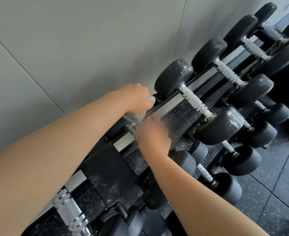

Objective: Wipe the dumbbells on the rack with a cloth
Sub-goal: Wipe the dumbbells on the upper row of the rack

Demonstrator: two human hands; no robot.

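Nearest me, the blurred right hand, its grip impossible to tell, sat at a dumbbell on the rack, the left hand clutched the cloth over its far end, seemingly mid-wipe, and the next dumbbell probably awaited a shift along.

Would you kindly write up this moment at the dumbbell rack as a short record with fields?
setting: black dumbbells with chrome handles, in rows on a tiered rack against a pale wall
cloth: pale grey cloth, bunched under the left hand
left hand: grips the cloth at the rack's top tier
right hand: blurred, right beside the cloth; its grasp is unclear
surface marks: white scuffs or dust on several dumbbell heads
floor: dark speckled tiles
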